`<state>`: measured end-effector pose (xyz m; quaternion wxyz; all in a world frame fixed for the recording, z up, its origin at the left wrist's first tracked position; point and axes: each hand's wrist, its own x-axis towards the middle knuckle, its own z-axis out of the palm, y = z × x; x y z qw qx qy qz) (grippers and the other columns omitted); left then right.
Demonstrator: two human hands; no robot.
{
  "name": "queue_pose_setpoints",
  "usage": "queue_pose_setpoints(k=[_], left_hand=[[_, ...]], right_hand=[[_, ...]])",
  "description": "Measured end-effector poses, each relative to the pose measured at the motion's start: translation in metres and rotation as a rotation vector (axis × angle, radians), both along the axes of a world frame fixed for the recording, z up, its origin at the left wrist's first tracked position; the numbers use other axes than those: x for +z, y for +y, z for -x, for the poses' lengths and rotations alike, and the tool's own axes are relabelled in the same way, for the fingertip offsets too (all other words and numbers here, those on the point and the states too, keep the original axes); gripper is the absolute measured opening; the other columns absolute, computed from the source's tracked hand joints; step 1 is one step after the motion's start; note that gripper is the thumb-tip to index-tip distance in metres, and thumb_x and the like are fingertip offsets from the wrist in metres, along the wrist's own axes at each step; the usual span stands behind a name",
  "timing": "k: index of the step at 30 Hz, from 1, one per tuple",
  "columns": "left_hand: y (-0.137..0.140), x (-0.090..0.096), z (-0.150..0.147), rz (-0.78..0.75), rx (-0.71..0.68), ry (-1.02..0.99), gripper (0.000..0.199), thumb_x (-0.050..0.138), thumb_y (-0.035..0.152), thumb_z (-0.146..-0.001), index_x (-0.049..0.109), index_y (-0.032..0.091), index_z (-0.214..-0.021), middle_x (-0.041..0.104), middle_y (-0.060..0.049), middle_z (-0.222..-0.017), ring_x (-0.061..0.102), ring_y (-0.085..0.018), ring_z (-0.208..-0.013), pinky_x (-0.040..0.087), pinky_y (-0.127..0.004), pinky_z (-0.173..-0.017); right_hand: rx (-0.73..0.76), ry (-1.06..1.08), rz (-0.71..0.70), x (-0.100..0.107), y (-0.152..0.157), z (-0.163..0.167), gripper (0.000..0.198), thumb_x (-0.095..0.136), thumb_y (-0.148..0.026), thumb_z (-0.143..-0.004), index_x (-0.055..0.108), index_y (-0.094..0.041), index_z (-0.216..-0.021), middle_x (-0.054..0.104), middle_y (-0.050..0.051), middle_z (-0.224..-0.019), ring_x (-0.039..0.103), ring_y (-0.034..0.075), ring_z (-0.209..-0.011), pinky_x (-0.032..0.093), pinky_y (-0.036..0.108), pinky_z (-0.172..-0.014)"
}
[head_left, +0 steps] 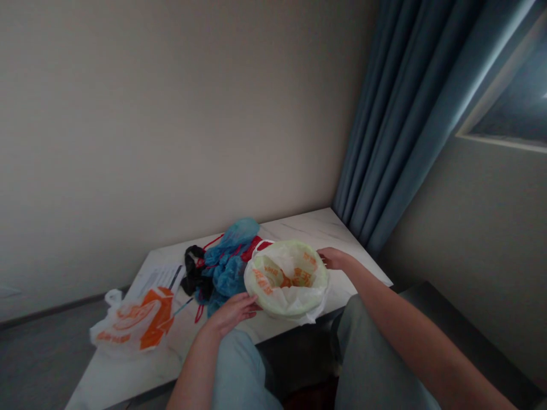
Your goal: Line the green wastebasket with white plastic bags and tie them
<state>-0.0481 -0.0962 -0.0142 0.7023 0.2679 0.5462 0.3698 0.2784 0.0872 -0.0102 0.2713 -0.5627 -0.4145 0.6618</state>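
Between my two hands is a round pale-green bin (287, 279), tilted so that its open mouth faces me. A white plastic bag with orange print lines it and folds out over the rim. My left hand (237, 312) grips the bin at its lower left edge, with the thumb near the rim. On the far right side my right hand (335, 258) holds it, its fingertips partly hidden behind the bin. Just left of the bin lies a heap of crumpled blue plastic bags (231, 270) with red drawstrings. A black crumpled bag (196, 273) sits at the heap's left side.
A white plastic bag with orange print (137, 322) lies at the left of the white marbled table (305, 225), near a printed sheet (156, 277). A wall rises behind the table. Blue curtains (397, 114) hang at the right, and my knees are below the table's front edge.
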Motion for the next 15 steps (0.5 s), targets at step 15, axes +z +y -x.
queue_pose_setpoints(k=[15], left_hand=[[0.0084,-0.0061,-0.0058,-0.166,0.128,0.197,0.03,0.08,0.034,-0.073,0.074,0.016,-0.097,0.076,-0.009,-0.09,0.068,-0.02,-0.078,0.052,-0.026,-0.072]], right_hand=[[0.096,0.077,0.322,0.0054,-0.0049,-0.003,0.014,0.069,-0.008,-0.069,0.065,-0.019,-0.077,0.067,0.0,-0.065,0.067,0.019,-0.069,0.054,0.036,-0.073]])
